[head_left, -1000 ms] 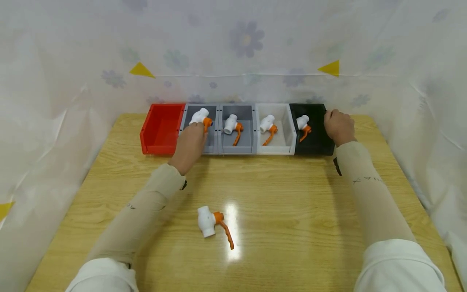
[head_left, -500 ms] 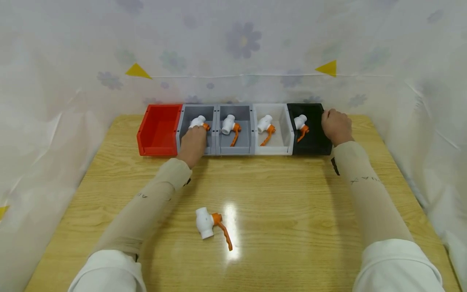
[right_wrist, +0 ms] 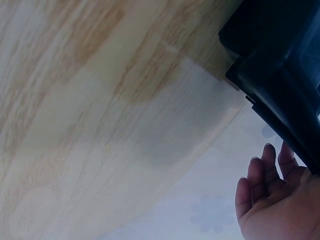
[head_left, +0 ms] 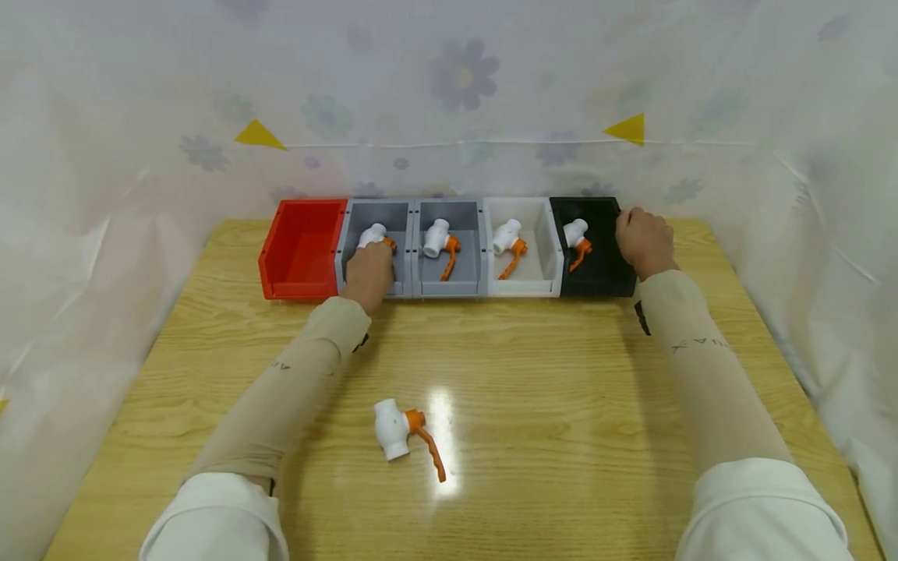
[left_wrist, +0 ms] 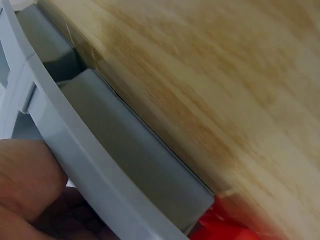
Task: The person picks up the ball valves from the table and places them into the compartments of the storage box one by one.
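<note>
In the head view my left hand reaches into the left grey bin. It holds a white ball valve by its orange handle, which the fingers mostly hide. The left wrist view shows the thumb side of that hand behind the bin's front lip, the valve out of sight. My right hand grips the right side wall of the black bin; in the right wrist view its curled fingers lie outside that wall, the thumb hidden. A second ball valve lies on the table, its handle pointing toward me.
A red bin stands at the row's left end. The other grey bin, the white bin and the black bin each hold one ball valve. The wooden table stretches in front; a flowered sheet hangs behind.
My left hand has lowered the ball valve from above the bin's rim down into the left grey bin. The right hand stays at the black bin. The view has shifted slightly.
</note>
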The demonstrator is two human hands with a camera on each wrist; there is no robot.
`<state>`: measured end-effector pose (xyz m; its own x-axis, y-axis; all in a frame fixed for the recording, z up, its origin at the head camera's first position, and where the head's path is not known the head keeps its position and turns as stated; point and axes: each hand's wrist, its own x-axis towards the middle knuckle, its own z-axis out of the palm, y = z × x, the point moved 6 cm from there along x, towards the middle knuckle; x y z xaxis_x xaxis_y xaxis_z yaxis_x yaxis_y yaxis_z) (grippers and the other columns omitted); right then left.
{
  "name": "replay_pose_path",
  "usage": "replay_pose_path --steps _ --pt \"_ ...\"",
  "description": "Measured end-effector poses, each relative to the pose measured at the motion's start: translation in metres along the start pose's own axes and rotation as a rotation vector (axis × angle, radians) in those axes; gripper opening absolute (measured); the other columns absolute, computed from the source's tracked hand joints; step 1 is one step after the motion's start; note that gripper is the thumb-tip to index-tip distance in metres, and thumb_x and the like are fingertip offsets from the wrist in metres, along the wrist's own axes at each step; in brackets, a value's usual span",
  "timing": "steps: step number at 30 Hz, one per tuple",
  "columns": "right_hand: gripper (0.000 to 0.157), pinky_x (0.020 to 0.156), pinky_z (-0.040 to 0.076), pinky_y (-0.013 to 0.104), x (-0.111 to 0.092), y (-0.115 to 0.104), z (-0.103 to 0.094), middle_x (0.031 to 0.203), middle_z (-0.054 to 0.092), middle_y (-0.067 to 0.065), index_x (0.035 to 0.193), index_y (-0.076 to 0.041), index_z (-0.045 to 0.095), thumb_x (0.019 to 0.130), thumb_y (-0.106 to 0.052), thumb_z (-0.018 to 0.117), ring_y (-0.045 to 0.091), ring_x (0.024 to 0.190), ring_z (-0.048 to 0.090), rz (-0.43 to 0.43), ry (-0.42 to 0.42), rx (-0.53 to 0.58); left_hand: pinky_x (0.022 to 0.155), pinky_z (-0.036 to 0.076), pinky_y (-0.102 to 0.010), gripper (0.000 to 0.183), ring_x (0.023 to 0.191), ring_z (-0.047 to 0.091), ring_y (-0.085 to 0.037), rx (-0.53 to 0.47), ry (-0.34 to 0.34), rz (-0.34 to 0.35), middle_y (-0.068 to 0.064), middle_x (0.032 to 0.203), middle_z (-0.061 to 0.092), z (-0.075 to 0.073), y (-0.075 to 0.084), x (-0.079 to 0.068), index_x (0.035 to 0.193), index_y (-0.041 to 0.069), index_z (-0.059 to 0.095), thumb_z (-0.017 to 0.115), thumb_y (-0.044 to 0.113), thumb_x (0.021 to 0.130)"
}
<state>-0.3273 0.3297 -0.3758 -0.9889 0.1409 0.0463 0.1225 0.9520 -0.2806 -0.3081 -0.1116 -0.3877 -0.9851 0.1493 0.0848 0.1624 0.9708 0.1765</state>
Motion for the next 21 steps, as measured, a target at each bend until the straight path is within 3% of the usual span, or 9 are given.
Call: replay_pose_path --steps 4,12,21 --pt "0.064 0.088 0.031 0.064 0.001 0.000 0.002 0.106 0.049 0.035 0.113 0.013 0.046 0.099 -0.036 0.007 0.054 0.098 0.044 0.004 -0.016 -0.006 0.062 0.052 -0.048 0.019 0.078 0.062 -0.037 -0.023 -0.029 -0.047 -0.021 0.092 0.064 0.002 -0.003 0.002 0.092 -0.003 0.065 0.048 0.007 0.089" --pt "0.067 0.086 0.032 0.064 0.001 0.001 0.001 0.102 0.050 0.035 0.111 0.013 0.047 0.098 -0.037 0.004 0.054 0.095 0.045 0.007 -0.009 -0.010 0.058 0.052 -0.048 0.021 0.075 0.064 -0.037 -0.115 -0.013 -0.060 -0.022 0.088 0.065 0.005 -0.002 0.011 0.089 -0.003 0.064 0.044 0.004 0.091" --pt "0.064 0.088 0.030 0.065 0.003 0.003 0.002 0.105 0.049 0.035 0.113 0.012 0.046 0.099 -0.036 0.007 0.054 0.099 0.044 0.008 -0.018 0.002 0.057 0.052 -0.047 0.021 0.074 0.064 -0.036 -0.134 -0.028 -0.098 -0.022 0.089 0.065 0.012 -0.006 0.014 0.091 -0.004 0.063 0.046 0.008 0.092"
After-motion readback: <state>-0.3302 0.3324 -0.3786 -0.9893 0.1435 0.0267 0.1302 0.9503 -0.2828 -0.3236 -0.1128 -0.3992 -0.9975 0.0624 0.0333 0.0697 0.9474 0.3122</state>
